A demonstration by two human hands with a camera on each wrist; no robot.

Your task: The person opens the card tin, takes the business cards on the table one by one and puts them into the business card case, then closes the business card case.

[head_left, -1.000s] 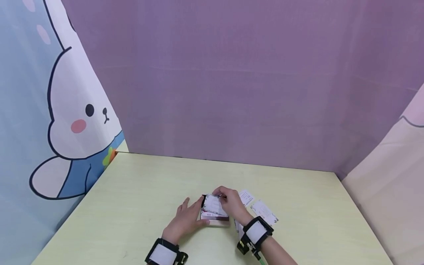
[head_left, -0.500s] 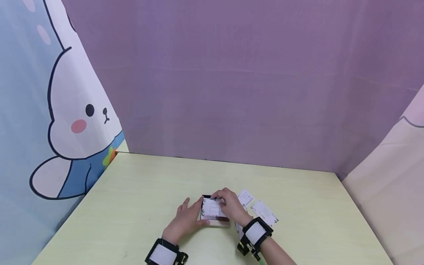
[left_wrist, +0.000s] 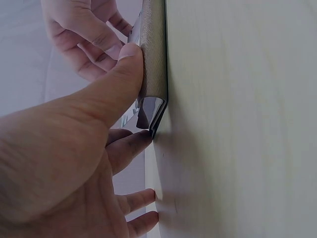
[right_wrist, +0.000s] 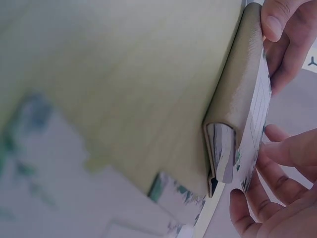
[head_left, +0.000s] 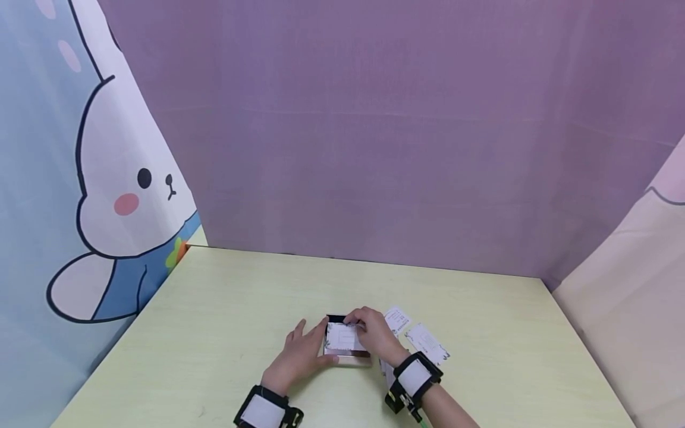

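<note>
Pale yellow-green tabletop [head_left: 225, 333] is backed by a purple cloth wall, a cartoon rabbit curtain [head_left: 107, 190] hanging at the left. A small flat card case with a beige leather-like cover and metal edge [head_left: 346, 355] is lying flat on the table between both hands, its long axis running left to right. The left hand [head_left: 299, 353] is bracing the case's left end, thumb pressing the edge and fingers spread flat on the table, nothing enclosed. The right hand [head_left: 374, 334] is reaching over the case's far right corner, fingertips pinching a white printed card with leafy corners [head_left: 342, 337] that is lying on top of the case. Two more white printed cards [head_left: 425, 342] are lying loose just right of the case. The right hand is nearer the card. The right wrist view is showing the case's open mouth [right_wrist: 220, 158], which the head view is not showing; the left wrist view is showing the thumb [left_wrist: 126, 69] on the cover.
</note>
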